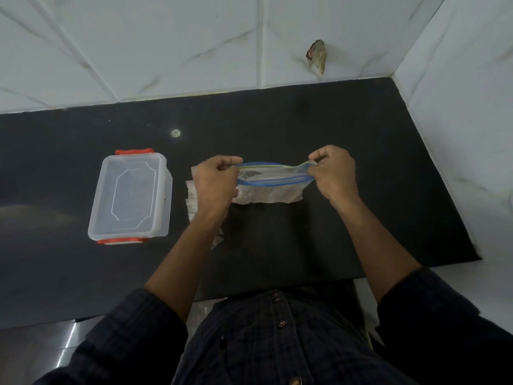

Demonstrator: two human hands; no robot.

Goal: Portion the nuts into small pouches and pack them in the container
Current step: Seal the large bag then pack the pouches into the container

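Clear plastic on my left: the container (pixel 130 197) sits lidded and looks empty, so I judge nothing is packed yet. Just right of it lie flat small pouches (pixel 191 201), partly under my left hand (pixel 215 180), which pinches one end of the zip bag (pixel 273 177); my right hand (pixel 334 173) pinches the other end, mouth parted. I cannot make out nuts inside. Portioning is all still ahead. Bare black counter (pixel 291 245) lies nearer me; the wall (pixel 458 107) crowds the right.
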